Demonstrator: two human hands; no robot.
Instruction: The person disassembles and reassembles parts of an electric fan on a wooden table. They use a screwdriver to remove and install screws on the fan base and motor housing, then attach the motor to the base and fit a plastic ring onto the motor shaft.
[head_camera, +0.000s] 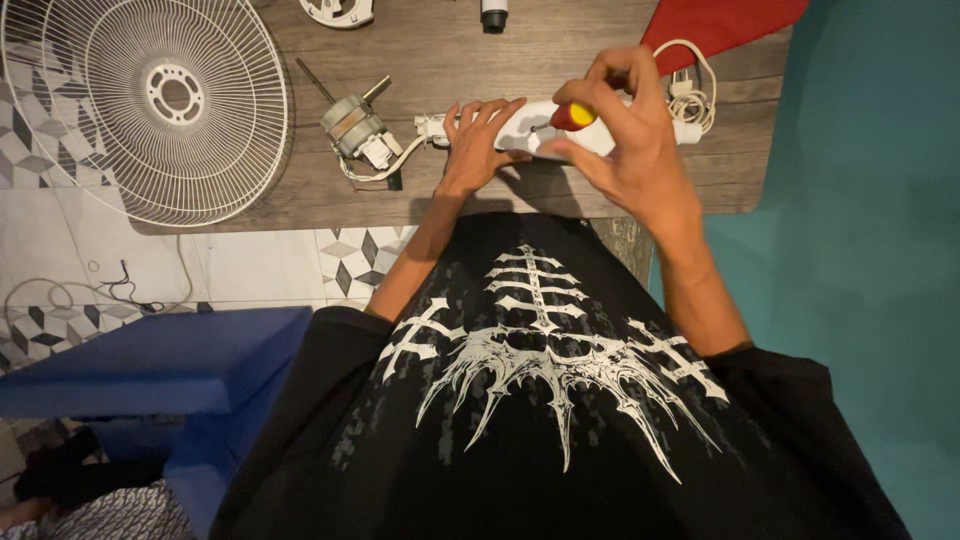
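You see a white grille (150, 100) on a grey-brown wood tabletop (560, 30), a red-and-yellow handle (574, 116), a red cloth (720, 20), and your black shirt (540, 400) with a white print.
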